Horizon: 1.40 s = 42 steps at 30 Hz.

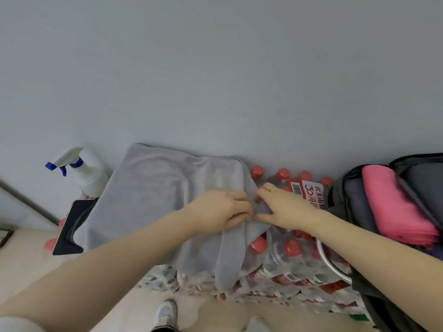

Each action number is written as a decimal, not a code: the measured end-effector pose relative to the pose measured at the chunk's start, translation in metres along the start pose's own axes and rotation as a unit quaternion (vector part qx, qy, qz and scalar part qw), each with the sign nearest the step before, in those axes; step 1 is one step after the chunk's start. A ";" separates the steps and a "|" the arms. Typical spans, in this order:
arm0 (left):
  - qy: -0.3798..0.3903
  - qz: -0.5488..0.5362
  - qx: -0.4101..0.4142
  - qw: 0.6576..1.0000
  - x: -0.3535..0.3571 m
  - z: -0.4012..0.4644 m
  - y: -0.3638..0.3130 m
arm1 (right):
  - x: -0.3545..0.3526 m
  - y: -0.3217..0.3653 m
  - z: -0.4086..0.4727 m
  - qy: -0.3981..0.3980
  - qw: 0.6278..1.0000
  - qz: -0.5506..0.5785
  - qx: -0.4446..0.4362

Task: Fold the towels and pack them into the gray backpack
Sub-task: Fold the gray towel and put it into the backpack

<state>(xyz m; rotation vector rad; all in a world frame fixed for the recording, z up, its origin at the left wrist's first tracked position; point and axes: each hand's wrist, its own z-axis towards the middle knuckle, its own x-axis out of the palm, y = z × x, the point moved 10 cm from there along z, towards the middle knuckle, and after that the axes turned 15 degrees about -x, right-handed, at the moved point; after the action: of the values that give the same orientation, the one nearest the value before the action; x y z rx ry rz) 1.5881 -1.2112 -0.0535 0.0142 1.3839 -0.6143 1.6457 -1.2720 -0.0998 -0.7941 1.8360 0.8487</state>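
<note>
The gray towel (153, 200) was the largest thing in front of me, spread over a shrink-wrapped pack of bottles (287, 255) with red caps that stood against the wall. Its far left part lay flat, and its right edge was bunched where my hands met, with a loose flap hanging down the near side of the pack. I judged this towel only partly folded: no clean crease showed yet, and the hanging flap had not been brought up.

The backpack (354, 202) stood at the right, just beside the bottles, its top unzipped and gaping. A pink towel (393, 202) already sat inside it, folded into a thick slab with layered edges showing at the near end. So one towel looked packed and one was in hand. Whether more towels waited out of view, I could not tell.

My left hand (220, 209) lay on the gray towel near its right edge, fingers curled and gripping the gathered cloth. My right hand (282, 207) met it from the right, fingertips pinching the same bunched edge, the two hands almost touching.

What was left, as I judged it: finish folding the gray towel to a size like the pink one, carry it right, and slide it into the backpack beside or on top of the pink towel.

A spray bottle (84, 173) stood at the far left by the wall, with a dark tablet (72, 228) nearer.
</note>
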 end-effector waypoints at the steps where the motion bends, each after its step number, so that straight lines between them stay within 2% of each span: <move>1: -0.007 0.012 -0.008 1.000 0.008 0.000 -0.009 | 0.000 0.001 0.002 -0.013 1.000 -0.007 -0.008; 4: -0.036 0.049 -0.104 0.993 0.026 -0.003 -0.019 | 0.000 0.004 0.004 -0.040 0.998 -0.027 -0.038; 7: -0.034 0.080 -0.251 0.964 0.040 -0.013 -0.010 | -0.006 0.016 0.002 -0.070 0.986 -0.116 -0.101; 9: -0.044 0.133 -0.293 0.946 0.042 -0.020 -0.016 | -0.007 0.030 0.001 -0.086 0.967 -0.185 -0.151; 11: -0.061 0.171 -0.334 0.925 0.045 -0.027 -0.020 | -0.005 0.035 0.002 -0.092 0.960 -0.196 -0.177; 14: -0.098 0.184 -0.403 0.891 0.047 -0.034 -0.017 | -0.024 0.014 0.000 -0.160 0.977 -0.037 -0.136; 16: -0.105 0.207 -0.445 0.865 0.046 -0.034 -0.012 | -0.044 -0.010 -0.006 -0.220 0.964 0.128 -0.082; 18: -0.124 0.235 -0.467 0.843 0.040 -0.030 -0.011 | -0.050 -0.028 -0.013 -0.252 0.907 0.335 -0.027; 20: -0.173 0.244 -0.460 0.836 0.024 -0.026 -0.020 | -0.049 -0.039 -0.021 -0.265 0.829 0.493 0.011; 22: -0.238 0.225 -0.415 0.849 0.005 -0.021 -0.041 | -0.056 -0.054 -0.029 -0.290 0.772 0.566 0.029; 23: -0.267 0.201 -0.384 0.861 -0.005 -0.017 -0.054 | -0.064 -0.065 -0.034 -0.306 0.765 0.566 0.034; 25: -0.284 0.096 -0.348 0.889 -0.029 -0.005 -0.079 | -0.082 -0.088 -0.042 -0.336 0.780 0.526 0.042; 26: -0.257 0.019 -0.351 0.900 -0.034 0.003 -0.085 | -0.090 -0.098 -0.046 -0.345 0.792 0.502 0.044; 28: -0.150 -0.145 -0.387 0.898 -0.022 0.020 -0.088 | -0.106 -0.111 -0.052 -0.352 0.836 0.418 0.039; 29: -0.092 -0.185 -0.402 0.892 -0.010 0.028 -0.089 | -0.113 -0.115 -0.055 -0.346 0.870 0.350 0.035; 32: 0.048 -0.215 -0.398 0.891 0.039 0.042 -0.097 | -0.115 -0.120 -0.059 -0.253 0.960 0.106 0.055; 34: 0.141 -0.220 -0.383 0.886 0.076 0.043 -0.105 | -0.105 -0.124 -0.063 -0.180 0.979 -0.018 0.098; 36: 0.204 -0.235 -0.352 0.883 0.098 0.041 -0.114 | -0.095 -0.120 -0.064 -0.141 0.978 -0.098 0.121; 38: 0.192 -0.264 -0.335 0.884 0.091 0.038 -0.112 | -0.092 -0.096 -0.053 -0.151 0.981 -0.095 0.078; 42: 0.047 -0.253 -0.376 0.890 0.030 0.010 -0.053 | -0.085 -0.008 -0.005 -0.152 0.983 0.006 -0.107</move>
<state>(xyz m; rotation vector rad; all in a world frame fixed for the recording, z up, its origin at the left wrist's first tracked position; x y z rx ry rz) 1.5770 -1.2719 -0.0608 -0.9800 1.6551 -0.4631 1.6798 -1.2668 -0.0212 -0.7407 1.4991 1.1242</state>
